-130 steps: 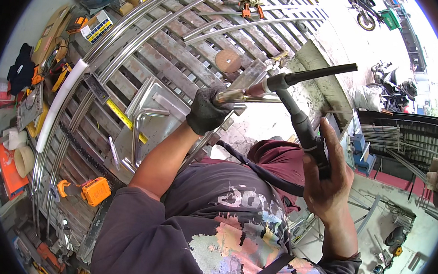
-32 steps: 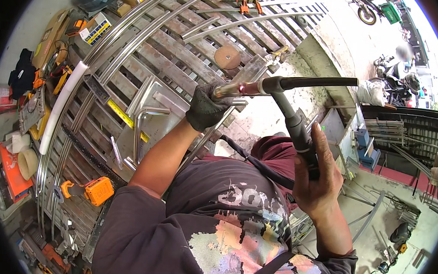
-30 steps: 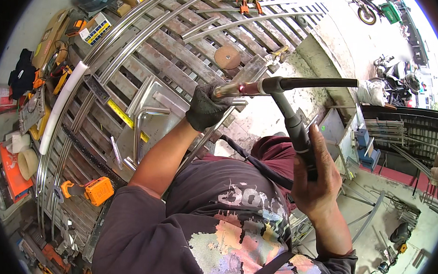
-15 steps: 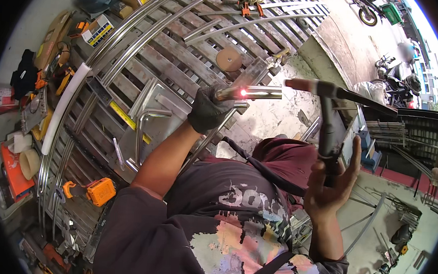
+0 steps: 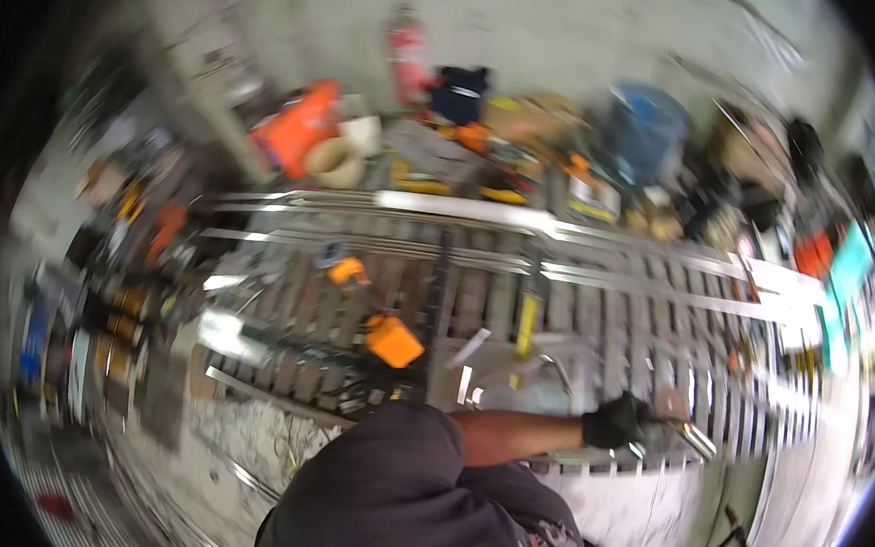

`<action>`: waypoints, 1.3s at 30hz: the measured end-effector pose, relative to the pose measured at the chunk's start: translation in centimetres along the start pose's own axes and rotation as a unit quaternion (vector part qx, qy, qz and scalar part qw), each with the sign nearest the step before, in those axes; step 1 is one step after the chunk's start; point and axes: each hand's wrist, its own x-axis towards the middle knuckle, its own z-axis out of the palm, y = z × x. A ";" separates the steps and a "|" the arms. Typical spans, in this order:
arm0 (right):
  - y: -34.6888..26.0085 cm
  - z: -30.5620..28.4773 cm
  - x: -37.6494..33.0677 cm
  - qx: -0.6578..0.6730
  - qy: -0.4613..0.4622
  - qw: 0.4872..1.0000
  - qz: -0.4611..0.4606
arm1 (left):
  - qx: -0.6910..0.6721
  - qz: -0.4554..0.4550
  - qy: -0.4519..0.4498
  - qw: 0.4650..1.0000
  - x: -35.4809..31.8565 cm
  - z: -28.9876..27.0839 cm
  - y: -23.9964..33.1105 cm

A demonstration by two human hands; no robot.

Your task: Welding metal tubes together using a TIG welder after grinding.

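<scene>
Metal tube [image 5: 696, 440] gripped in gloved left hand [image 5: 617, 423].

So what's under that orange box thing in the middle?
The orange box sits on a big frame of shiny metal bars lying flat. Between the bars you can see grey floor. What is right beneath the box is covered, and the picture is blurry.
</scene>
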 end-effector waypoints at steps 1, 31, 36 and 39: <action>2.4 0.5 -0.4 -0.053 -0.007 0.999 -0.007 | -0.086 -0.121 -0.014 0.989 1.6 -1.2 7.9; -12.8 3.7 8.7 0.152 -0.146 0.940 -0.266 | 0.671 -0.167 -0.042 0.721 -5.5 -17.6 -2.0; -13.5 3.0 7.4 0.222 -0.192 0.923 -0.248 | 0.679 -0.164 0.031 0.715 -5.2 -18.1 -1.8; -16.3 1.9 7.0 0.247 -0.204 0.903 -0.286 | 0.708 -0.150 0.084 0.685 -6.3 -17.8 -3.6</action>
